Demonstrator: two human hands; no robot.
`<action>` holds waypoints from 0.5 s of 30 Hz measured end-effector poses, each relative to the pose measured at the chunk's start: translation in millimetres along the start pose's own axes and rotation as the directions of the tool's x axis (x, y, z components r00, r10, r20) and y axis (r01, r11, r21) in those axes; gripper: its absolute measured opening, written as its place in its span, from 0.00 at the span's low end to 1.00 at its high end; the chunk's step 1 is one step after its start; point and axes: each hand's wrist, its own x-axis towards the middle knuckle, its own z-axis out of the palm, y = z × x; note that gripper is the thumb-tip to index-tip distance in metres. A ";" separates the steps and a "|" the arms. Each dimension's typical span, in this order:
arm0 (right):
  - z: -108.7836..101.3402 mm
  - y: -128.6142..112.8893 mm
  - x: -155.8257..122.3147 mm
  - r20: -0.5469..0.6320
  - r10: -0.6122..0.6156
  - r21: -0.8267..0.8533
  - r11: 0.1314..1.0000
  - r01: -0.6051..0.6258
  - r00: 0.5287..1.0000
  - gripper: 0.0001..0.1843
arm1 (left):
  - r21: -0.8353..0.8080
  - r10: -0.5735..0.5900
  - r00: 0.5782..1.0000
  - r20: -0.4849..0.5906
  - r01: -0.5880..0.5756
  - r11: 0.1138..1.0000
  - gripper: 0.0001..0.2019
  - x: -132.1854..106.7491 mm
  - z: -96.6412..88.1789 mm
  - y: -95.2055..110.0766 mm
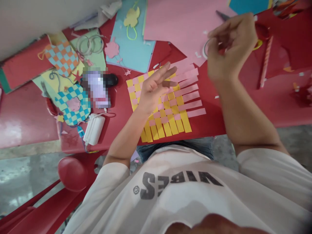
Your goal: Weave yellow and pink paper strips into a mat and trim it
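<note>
A mat of woven yellow and pink paper strips [172, 122] lies near the table's front edge, its loose pink ends pointing right and yellow ends toward me. Over its middle, my left hand [153, 89] is open with fingers stretched out, covering part of the weave. My right hand [232, 48] is raised to the right of the mat, fingers curled in toward the thumb. Whatever they pinch, if anything, is too small to make out. Beside the right thumb shows a roll of tape [205, 48], partly hidden by the hand, against a large pink sheet [180, 26].
Left of the mat are a phone-like blurred item [97, 87], a white power bank [94, 129] and a blue checkered paper piece [73, 104]. Further back are an orange checkered piece [62, 57], tape rolls [84, 45] and blue paper [131, 52]. A striped pencil [266, 63] lies right.
</note>
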 end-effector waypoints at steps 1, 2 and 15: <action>-8.6 15.3 9.8 0.100 0.016 -0.055 0.998 -0.011 0.995 0.08 | -0.003 -0.024 1.000 -0.007 0.024 1.000 0.34 -0.3 -1.1 1.0; -15.9 29.3 17.8 0.117 0.034 -0.103 0.994 -0.022 0.993 0.05 | -0.006 -0.042 0.999 -0.012 0.042 0.999 0.34 -0.7 -1.6 2.4; 6.2 -43.5 -21.0 0.425 -0.072 0.163 0.987 0.002 0.902 0.14 | -0.084 -0.116 0.993 -0.025 0.113 0.990 0.26 -0.4 6.3 17.6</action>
